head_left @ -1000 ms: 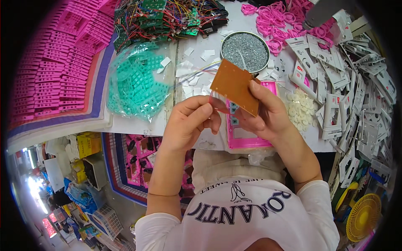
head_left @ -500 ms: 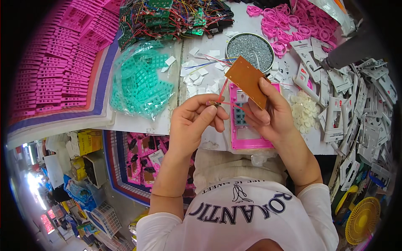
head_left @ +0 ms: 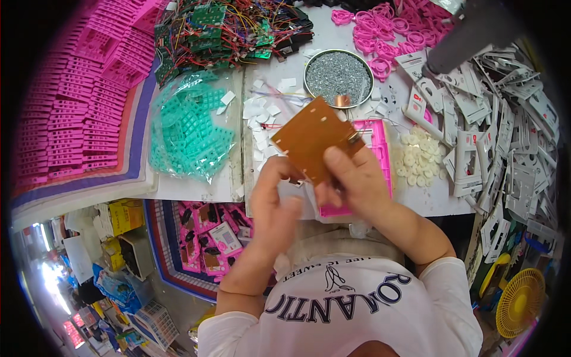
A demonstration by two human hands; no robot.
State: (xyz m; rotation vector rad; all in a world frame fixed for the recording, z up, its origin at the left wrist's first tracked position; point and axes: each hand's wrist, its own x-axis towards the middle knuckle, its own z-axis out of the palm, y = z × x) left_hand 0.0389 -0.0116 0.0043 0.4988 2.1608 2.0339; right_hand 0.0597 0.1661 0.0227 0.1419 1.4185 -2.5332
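Observation:
A brown circuit board (head_left: 312, 140) is tilted up over the table, with my right hand (head_left: 357, 184) closed on its lower right edge, thumb on the brown face. Close to the board's lower left edge is my left hand (head_left: 276, 205), smeared by motion, its fingertips partly behind the board; whether it touches the board I cannot tell. Blurred thin wires (head_left: 279, 92) stick out beyond the board's far left side. Under the board and my right hand lies a pink plastic casing (head_left: 383, 157), largely covered.
A round tin of small metal screws (head_left: 339, 77) stands beyond the board. Green boards with wires (head_left: 208, 35), bagged teal keypads (head_left: 193, 128), stacked pink casings (head_left: 77, 125), white round pieces (head_left: 419, 157) and white panels (head_left: 470, 154) surround it. A grey tool (head_left: 470, 38) juts in at far right.
The brown board has turned and moved left and nearer, now showing more of its flat face. My left hand has drawn down toward me, away from the wire ends it was pinching.

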